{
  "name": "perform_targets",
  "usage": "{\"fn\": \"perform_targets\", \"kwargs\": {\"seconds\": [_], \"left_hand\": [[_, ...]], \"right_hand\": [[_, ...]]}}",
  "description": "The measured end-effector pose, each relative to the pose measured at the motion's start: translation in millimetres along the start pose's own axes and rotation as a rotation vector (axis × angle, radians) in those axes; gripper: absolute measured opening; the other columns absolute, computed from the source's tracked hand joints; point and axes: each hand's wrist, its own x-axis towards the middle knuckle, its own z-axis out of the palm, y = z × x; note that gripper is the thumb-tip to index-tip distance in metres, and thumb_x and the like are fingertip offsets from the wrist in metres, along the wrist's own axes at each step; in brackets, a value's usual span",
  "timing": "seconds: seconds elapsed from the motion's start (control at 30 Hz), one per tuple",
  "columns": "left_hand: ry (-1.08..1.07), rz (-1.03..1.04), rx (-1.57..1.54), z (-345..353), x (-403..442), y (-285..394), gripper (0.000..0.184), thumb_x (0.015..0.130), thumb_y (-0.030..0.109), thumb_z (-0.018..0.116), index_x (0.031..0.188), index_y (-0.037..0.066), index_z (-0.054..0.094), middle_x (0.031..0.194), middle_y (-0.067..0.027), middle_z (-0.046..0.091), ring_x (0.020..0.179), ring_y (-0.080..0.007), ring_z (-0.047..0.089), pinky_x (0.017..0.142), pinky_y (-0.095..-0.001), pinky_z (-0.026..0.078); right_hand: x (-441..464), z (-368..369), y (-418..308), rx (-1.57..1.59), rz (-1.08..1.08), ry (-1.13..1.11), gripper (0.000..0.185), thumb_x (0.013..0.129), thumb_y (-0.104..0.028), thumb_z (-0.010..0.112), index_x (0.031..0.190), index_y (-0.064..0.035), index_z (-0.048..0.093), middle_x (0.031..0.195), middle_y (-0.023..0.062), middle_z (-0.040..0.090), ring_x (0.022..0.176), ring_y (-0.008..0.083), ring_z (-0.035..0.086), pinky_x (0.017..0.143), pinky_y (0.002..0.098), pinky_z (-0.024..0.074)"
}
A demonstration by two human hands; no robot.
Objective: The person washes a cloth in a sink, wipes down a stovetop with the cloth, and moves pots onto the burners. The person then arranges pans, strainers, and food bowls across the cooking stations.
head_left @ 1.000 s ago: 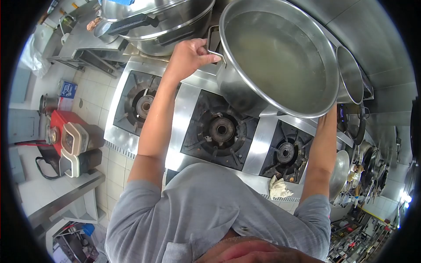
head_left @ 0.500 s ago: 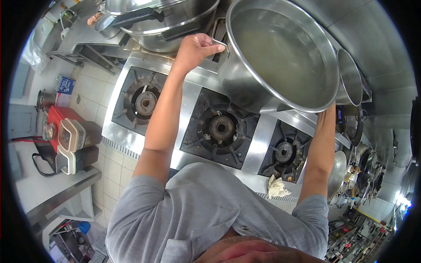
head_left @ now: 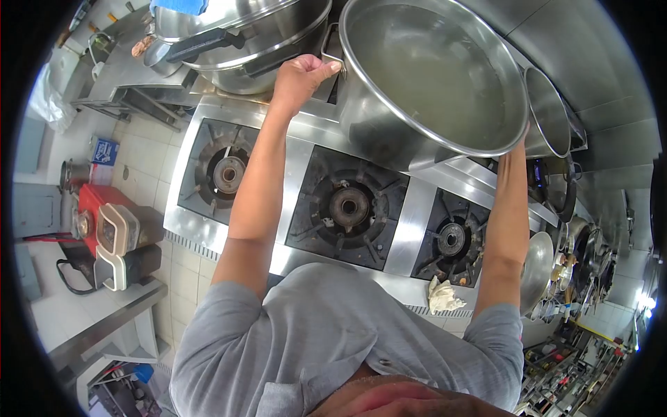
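A large steel stockpot (head_left: 379, 115) with cloudy liquid (head_left: 438, 76) in it is at the back of the stove, above and behind the middle burner (head_left: 349, 206). My left hand (head_left: 300, 78) is closed on the wire handle (head_left: 333, 52) at its left side, thumb on top. At the pot's right side is my right hand (head_left: 517, 142), gripping it below the rim. Its fingers are mostly hidden behind the pot. The pot's base is partly out of sight, so I cannot tell whether it rests on anything.
Left of the stockpot stands a big steel pot (head_left: 243, 73) with black handles. Another tall steel pot (head_left: 545, 111) is close on the right. The stove has a left burner (head_left: 228, 174) and a right burner (head_left: 451, 238). A crumpled cloth (head_left: 443, 297) lies on the front edge.
The stockpot has shifted back and slightly left in view, with both hands still on it. The view has turned a little, and a blue item now shows at the top left.
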Motion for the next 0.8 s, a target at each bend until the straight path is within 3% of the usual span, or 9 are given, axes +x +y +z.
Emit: {"fn": "perform_targets", "kwargs": {"seconds": [0.27,0.5,0.57,0.7,0.8], "left_hand": [[-0.001,-0.086,-0.012,5,7,2,0.031,0.088,0.031,0.076,0.074,0.009,0.059,0.06,0.0068,0.047,0.047,-0.0021,0.034,0.042,-0.0214,0.023],[0.008,-0.183,-0.038,7,5,1,0.043,0.084,0.044,0.075,0.069,0.006,0.062,0.058,0.0063,0.045,0.049,-0.004,0.037,0.045,-0.0233,0.027],[-0.029,-0.154,-0.05,5,6,0,0.042,0.086,0.043,0.074,0.07,0.006,0.062,0.06,0.006,0.046,0.051,-0.004,0.039,0.045,-0.0229,0.028],[-0.03,-0.084,-0.028,1,7,2,0.035,0.088,0.037,0.074,0.074,0.007,0.062,0.063,0.0067,0.047,0.052,-0.0036,0.038,0.046,-0.0225,0.028],[-0.087,-0.067,-0.042,-4,9,6,0.026,0.089,0.031,0.072,0.08,0.009,0.062,0.064,0.0066,0.047,0.053,-0.0026,0.041,0.045,-0.021,0.028]], "right_hand": [[8,10,-2,0.019,-0.015,-0.002,0.033,0.097,-0.02,0.049,0.11,0.0048,0.066,0.104,0.0149,0.07,0.087,0.0288,0.069,0.075,0.0401,0.0574],[2,6,2,-0.003,0.011,0.008,0.035,0.098,-0.018,0.048,0.115,0.0079,0.063,0.109,0.0178,0.068,0.094,0.029,0.069,0.082,0.0418,0.0579],[6,4,0,0.041,0.106,0.004,0.034,0.098,-0.017,0.047,0.114,0.0068,0.064,0.109,0.0187,0.068,0.094,0.0296,0.069,0.082,0.0429,0.0576],[2,5,-1,0.03,0.095,-0.004,0.029,0.094,-0.019,0.054,0.109,0.0027,0.067,0.103,0.016,0.069,0.087,0.0272,0.069,0.078,0.0449,0.0578],[8,-6,5,-0.074,0.132,0.016,0.025,0.091,-0.023,0.059,0.104,-0.004,0.069,0.093,0.0107,0.068,0.079,0.0209,0.066,0.07,0.0383,0.0546]]}}
